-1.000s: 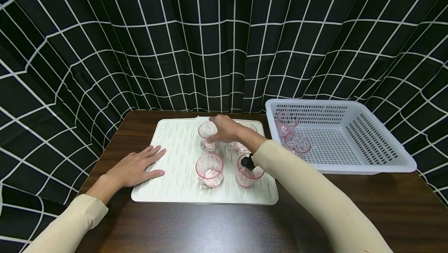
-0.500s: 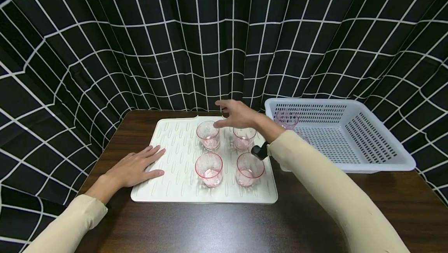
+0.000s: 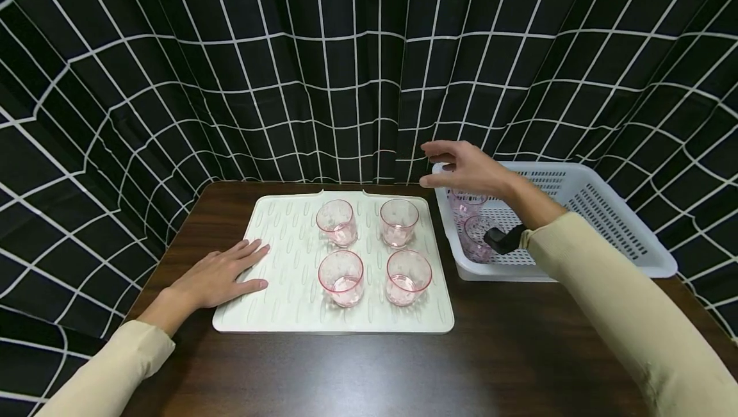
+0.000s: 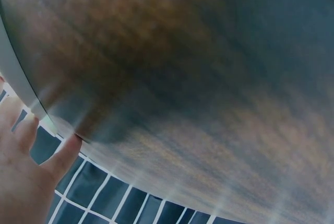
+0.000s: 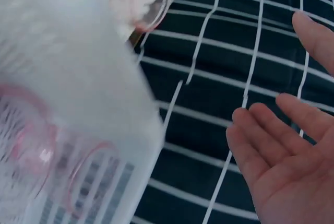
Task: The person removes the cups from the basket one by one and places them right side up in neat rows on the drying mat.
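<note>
My left hand rests flat on the left edge of a white ridged mat, fingers spread. Over the left rim of a white plastic basket hovers my right hand, holding nothing, its fingers apart from the thumb. In the right wrist view that hand shows its bare palm. Below it in the basket are two pink clear glasses, a back one partly hidden by the hand and a front one. Several pink-rimmed glasses stand upright on the mat, among them a front right one and a back left one.
Mat and basket sit side by side on a dark wooden table. A black curtain with white grid lines hangs behind and at both sides. A black wrist camera is strapped to the right wrist.
My right hand has let go of the back left glass, lifted off it and swung right over the basket. That glass stays upright on the mat. The left hand has not moved.
</note>
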A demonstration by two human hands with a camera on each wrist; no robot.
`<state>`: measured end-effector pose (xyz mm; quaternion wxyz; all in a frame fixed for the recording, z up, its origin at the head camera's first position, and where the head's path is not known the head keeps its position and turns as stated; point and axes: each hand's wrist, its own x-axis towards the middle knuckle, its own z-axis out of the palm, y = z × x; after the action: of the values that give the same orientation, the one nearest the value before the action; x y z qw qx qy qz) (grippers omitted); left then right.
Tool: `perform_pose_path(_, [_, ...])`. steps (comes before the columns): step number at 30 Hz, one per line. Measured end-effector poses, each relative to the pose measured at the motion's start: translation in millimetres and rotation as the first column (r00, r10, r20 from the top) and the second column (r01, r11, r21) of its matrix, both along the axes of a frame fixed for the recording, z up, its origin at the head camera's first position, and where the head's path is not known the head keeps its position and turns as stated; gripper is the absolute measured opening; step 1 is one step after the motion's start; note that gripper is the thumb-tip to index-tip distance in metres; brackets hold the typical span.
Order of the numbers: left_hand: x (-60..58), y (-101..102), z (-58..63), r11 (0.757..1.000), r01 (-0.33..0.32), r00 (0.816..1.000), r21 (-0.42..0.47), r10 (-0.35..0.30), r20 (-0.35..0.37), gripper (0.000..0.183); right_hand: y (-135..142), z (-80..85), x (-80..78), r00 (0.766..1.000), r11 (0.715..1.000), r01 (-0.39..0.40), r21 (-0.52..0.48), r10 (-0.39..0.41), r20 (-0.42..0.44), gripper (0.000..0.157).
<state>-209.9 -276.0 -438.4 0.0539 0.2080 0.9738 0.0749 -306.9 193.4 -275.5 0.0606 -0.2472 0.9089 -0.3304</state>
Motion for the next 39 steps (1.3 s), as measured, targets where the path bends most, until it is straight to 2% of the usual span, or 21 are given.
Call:
perform_pose_path(4, [0.4,-1,-2.0,1.0,-0.001,1.0,-0.01,0.001,-0.002,0.082,25,-5.2,2.4,0.999,0.999,-0.038,0.023,0.037,0.026,0.07])
perform_pose_path(8, [0.4,-1,-2.9,1.0,-0.002,1.0,-0.016,0.002,-0.001,0.083,53,-12.7,3.0,0.991,0.997,-0.075,0.026,0.071,0.111,0.072])
perform_pose_path(16, [-0.3,-1,-3.5,1.0,-0.006,1.0,-0.02,0.006,-0.002,0.083,92,-25.9,6.0,0.953,0.987,-0.156,0.041,0.139,0.269,0.078])
perform_pose_path(21, [0.3,-1,-4.0,1.0,-0.007,1.0,-0.015,0.007,-0.001,0.083,103,-32.5,8.5,0.928,0.979,-0.189,0.075,0.153,0.339,0.083])
perform_pose_path(39, [-0.7,-1,-2.6,1.0,-0.008,1.0,-0.012,0.007,-0.01,0.081,111,-46.3,8.1,0.876,0.969,-0.221,0.108,0.148,0.46,0.092])
